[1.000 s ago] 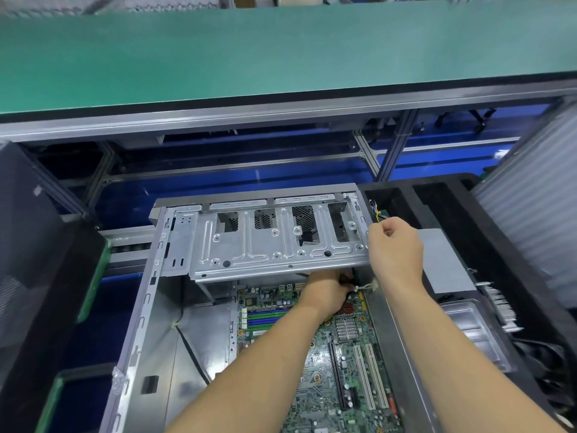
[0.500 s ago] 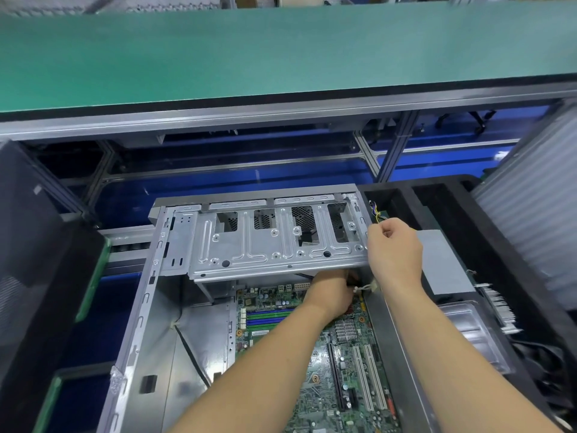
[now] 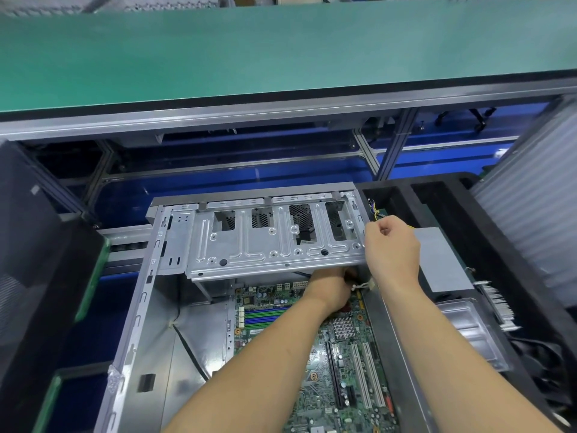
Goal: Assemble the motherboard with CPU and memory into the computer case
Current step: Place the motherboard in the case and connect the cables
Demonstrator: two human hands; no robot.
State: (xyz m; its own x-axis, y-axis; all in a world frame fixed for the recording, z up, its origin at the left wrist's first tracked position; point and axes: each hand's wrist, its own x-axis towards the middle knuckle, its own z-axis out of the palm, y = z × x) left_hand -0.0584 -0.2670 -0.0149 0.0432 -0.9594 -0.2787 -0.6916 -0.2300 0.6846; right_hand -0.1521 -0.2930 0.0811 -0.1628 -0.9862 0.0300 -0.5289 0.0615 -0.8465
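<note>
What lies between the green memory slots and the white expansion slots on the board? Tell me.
In the head view, the left forearm crosses the motherboard there, hiding whatever sits beneath it.

The left hand [image 3: 327, 289] sits slightly farther in under the silver stamped-metal drive cage [image 3: 274, 242] than a second ago, its fingers hidden beneath the cage edge. The right hand [image 3: 392, 248] shifts only marginally at the cage's right corner.
</note>
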